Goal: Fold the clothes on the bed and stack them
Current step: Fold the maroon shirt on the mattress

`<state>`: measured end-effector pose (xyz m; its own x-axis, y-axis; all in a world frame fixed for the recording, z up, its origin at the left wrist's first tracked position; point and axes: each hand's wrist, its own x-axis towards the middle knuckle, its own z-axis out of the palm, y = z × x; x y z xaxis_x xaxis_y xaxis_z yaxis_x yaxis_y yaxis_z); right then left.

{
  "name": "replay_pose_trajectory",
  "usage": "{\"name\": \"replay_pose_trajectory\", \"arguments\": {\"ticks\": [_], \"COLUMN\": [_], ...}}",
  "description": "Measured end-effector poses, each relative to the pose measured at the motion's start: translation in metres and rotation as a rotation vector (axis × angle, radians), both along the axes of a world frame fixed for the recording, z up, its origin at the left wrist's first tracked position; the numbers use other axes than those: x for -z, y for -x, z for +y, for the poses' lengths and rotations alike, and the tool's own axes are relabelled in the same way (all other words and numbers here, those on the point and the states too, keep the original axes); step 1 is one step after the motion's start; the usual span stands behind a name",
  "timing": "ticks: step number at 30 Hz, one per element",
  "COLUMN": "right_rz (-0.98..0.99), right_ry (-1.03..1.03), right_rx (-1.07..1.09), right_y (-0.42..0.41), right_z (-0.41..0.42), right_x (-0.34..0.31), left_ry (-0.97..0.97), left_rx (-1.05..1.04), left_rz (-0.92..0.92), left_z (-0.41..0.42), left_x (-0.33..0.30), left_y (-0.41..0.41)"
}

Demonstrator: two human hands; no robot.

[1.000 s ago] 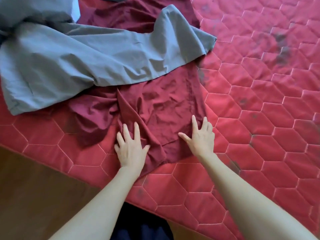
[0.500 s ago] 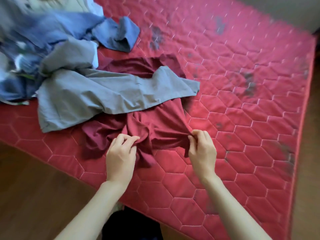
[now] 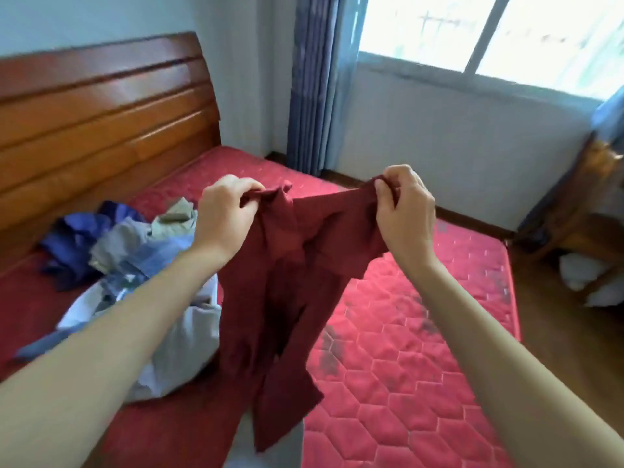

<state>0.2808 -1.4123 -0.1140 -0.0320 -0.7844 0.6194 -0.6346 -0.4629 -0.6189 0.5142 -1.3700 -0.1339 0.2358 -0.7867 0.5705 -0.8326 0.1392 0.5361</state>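
Both hands, left hand [image 3: 224, 211] and right hand [image 3: 403, 206], are pinching the top of a dark red soft cloth garment [image 3: 287, 298], hanging it above the red quilted bed [image 3: 405, 332]. It is hanging twisted, so folding may go crooked.

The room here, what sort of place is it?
Most likely a home bedroom: a bed with a red quilted mattress, a wooden headboard, and a curtained window. Unfolded clothes lie piled on the bed.
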Motion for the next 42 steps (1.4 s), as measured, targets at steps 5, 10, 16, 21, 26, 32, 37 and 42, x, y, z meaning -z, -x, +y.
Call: {"name": "replay_pose_trajectory", "arguments": {"ticks": [5,10,16,21,26,32,37,42], "right_rz": [-0.152,-0.138,0.137,0.457,0.546,0.559,0.516,0.55], "right_ry": [0.161,0.112,-0.356,-0.882,-1.01,-1.021,-1.031,-1.118], "right_rx": [0.023,-0.017,0.047,-0.045,-0.092,0.001,0.131,0.19], "right_y": [0.004,0.021,0.035,0.055,0.062,0.072,0.097,0.126], "right_z": [-0.011,0.033,0.114,0.179,0.189,0.128,0.057,0.012], "right_x": [-0.086,-0.025,0.177,0.315,0.376,0.427,0.481,0.547], "left_ry": [0.235,0.216,-0.33,-0.792,-0.889,-0.816,-0.756,-0.788], "left_rx": [0.048,0.078,0.159,0.209,0.267,0.333,0.397,0.457], "left_rz": [-0.057,-0.147,-0.216,-0.445,-0.518,-0.515,-0.534,-0.66], "left_z": [-0.006,0.043,0.119,0.172,0.17,0.094,-0.004,-0.084], "left_x": [-0.084,-0.013,0.179,0.29,0.337,0.396,0.449,0.512], "left_y": [0.0,0.017,0.053,0.073,0.088,0.102,0.124,0.151]}}
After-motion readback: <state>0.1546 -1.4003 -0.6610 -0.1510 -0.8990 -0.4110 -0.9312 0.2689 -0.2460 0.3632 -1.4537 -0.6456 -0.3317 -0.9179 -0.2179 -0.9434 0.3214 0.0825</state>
